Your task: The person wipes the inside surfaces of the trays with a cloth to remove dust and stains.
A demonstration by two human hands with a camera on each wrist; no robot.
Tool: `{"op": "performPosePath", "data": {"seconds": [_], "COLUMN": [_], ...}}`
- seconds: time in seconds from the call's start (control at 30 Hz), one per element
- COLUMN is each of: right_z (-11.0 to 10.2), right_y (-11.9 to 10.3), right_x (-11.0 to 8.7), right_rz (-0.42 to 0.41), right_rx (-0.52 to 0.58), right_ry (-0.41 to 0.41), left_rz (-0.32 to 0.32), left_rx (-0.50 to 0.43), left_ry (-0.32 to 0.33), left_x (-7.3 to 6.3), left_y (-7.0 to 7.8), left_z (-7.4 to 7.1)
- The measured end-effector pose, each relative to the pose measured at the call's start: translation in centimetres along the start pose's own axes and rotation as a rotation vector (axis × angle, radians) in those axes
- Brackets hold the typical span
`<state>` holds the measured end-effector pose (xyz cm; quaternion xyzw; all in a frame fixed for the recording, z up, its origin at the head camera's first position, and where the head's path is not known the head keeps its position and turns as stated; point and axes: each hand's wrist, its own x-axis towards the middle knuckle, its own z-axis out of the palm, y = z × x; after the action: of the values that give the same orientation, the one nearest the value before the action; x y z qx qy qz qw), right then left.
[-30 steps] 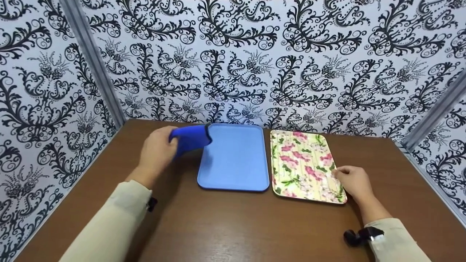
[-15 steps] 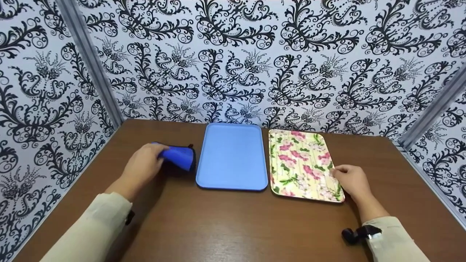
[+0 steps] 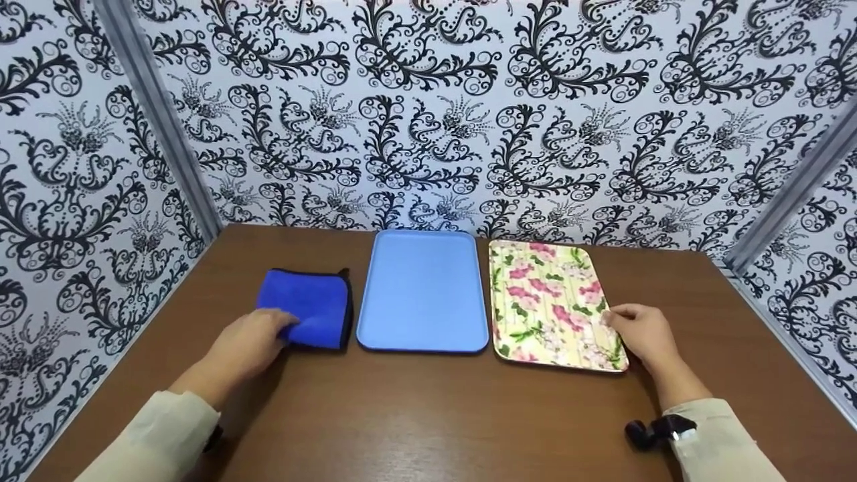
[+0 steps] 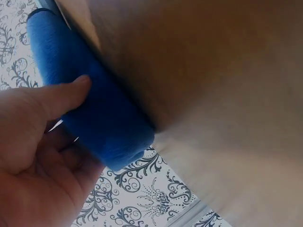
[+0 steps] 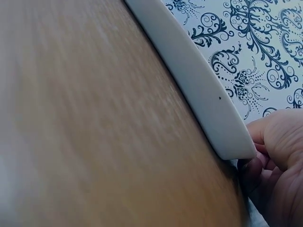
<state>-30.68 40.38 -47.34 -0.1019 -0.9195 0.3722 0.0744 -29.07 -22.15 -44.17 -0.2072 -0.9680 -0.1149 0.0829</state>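
Observation:
A folded blue cloth (image 3: 308, 304) with a dark trim lies at the left of the blue tray (image 3: 423, 291). My left hand (image 3: 251, 341) pinches the cloth's near left corner. In the left wrist view, the thumb presses on the cloth (image 4: 94, 113) while the other fingers curl beneath it. At the right, my right hand (image 3: 644, 335) grips the right edge of a flowered tray (image 3: 552, 304), thumb over the rim. The right wrist view shows the pale side of that tray (image 5: 199, 85), with the curled fingers of my right hand (image 5: 279, 165) at its corner.
Both trays stand side by side on a brown wooden table (image 3: 428, 415), a narrow gap between them. A white wall (image 3: 428, 114) with black scrollwork rises right behind the table, and patterned panels flank it on both sides.
My left hand has moved left and down from beside the blue tray, lowering the cloth, which now lies flatter on the table. My right hand stays at the flowered tray's edge.

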Motion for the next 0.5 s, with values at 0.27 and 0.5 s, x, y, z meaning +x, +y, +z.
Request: {"op": "performPosePath", "data": {"seconds": [0.27, 0.5], "right_z": [-2.0, -3.0], "right_y": [-1.7, -8.6], "right_x": [0.0, -0.4], "right_rz": [-0.127, -0.336], "right_rx": [-0.159, -0.351], "right_ry": [-0.025, -0.119], "left_rz": [0.079, 0.056], "left_rx": [0.033, 0.025], "left_ry": [-0.108, -0.096], "left_x": [-1.1, 3.0], "left_y": [0.9, 2.5], "left_z": [-1.6, -3.4]}}
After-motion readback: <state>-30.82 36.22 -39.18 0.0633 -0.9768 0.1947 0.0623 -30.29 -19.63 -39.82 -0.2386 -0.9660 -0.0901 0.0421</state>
